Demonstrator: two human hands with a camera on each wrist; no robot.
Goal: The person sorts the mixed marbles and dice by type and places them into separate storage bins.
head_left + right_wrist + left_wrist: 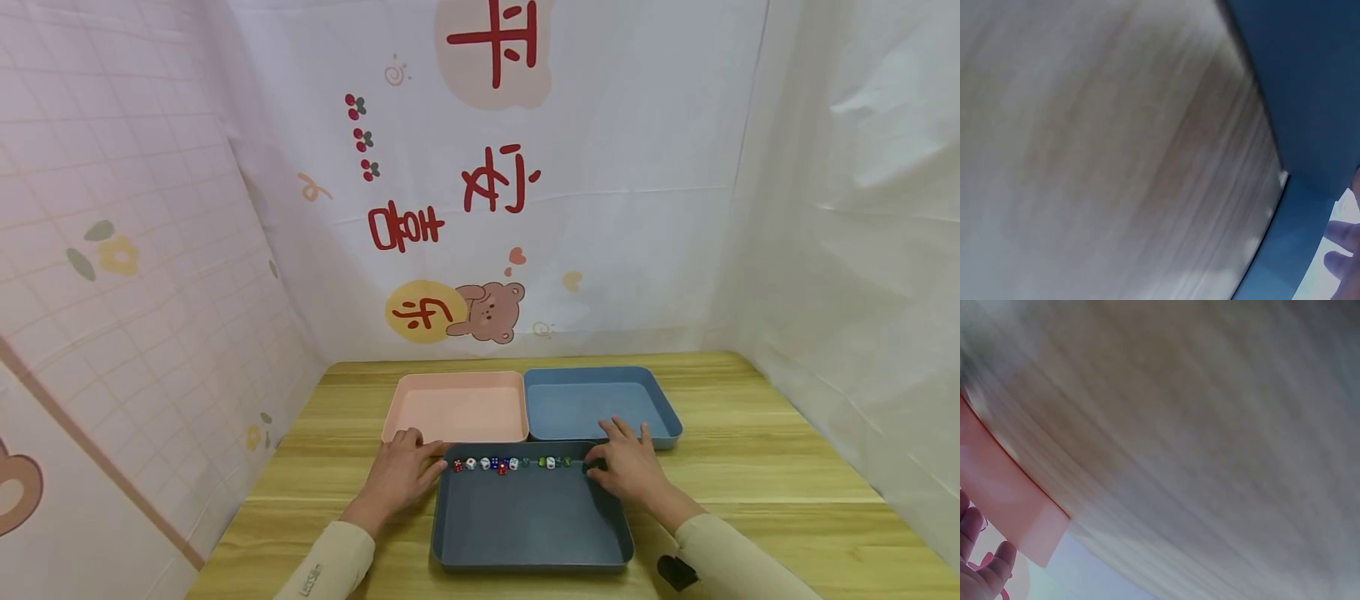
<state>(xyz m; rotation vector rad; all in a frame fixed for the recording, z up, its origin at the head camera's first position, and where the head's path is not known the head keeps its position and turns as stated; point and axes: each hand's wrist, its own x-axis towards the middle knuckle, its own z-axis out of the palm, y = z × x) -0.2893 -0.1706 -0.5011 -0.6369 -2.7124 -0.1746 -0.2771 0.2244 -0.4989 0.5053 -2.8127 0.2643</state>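
Observation:
A dark grey-blue tray point(532, 525) lies in front of the person, with a row of small dice point(502, 468) along its far inner side: red, white, blue and green. My left hand point(401, 471) is at the tray's far left corner, fingertips against or just beside the rim, fingers loosely bent. At the far right corner, my right hand point(630, 462) reaches over the rim, thumb and index finger around a dark spot at the row's end. Whether they pinch a die there is too small to tell. Its other fingers are spread towards the blue tray point(592, 400).
A pink tray point(461, 408) stands behind the dark one, side by side with the blue tray. All three are on a wood-grain table point(757, 467). A small black object point(677, 572) lies near the right sleeve. White printed cloth point(637, 167) hangs behind and at both sides.

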